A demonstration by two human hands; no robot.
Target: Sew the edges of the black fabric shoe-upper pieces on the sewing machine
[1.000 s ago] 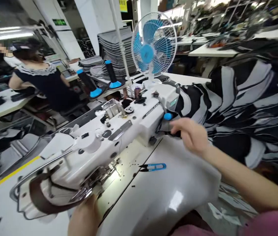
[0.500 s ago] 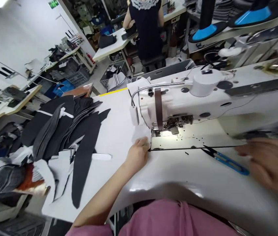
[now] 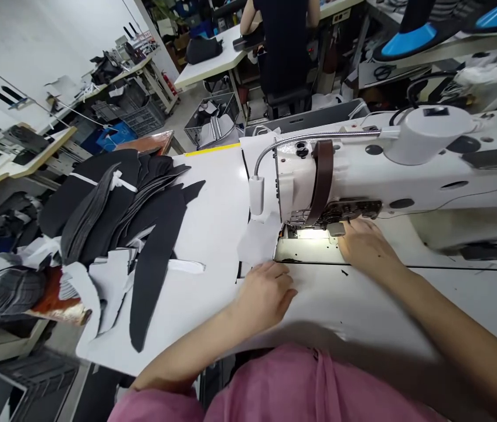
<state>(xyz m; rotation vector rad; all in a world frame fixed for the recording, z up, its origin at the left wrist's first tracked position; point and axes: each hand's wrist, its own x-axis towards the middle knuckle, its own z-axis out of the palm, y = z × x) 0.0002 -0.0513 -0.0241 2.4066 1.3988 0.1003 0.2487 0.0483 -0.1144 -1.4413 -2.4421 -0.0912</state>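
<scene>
Our left hand (image 3: 266,296) lies open on the white table (image 3: 208,234) — our right hand (image 3: 366,246), released too, rests just beside the presser foot (image 3: 336,229).

No legible text, labels or signs anywhere.

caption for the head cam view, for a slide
Left hand on the sewing table, right hand by the needle plate of a white industrial sewing machine, black cut fabric pieces piled alongside.

Glossy metal sewing machine (image 3: 407,187), matt black cloth (image 3: 156,258)
</scene>
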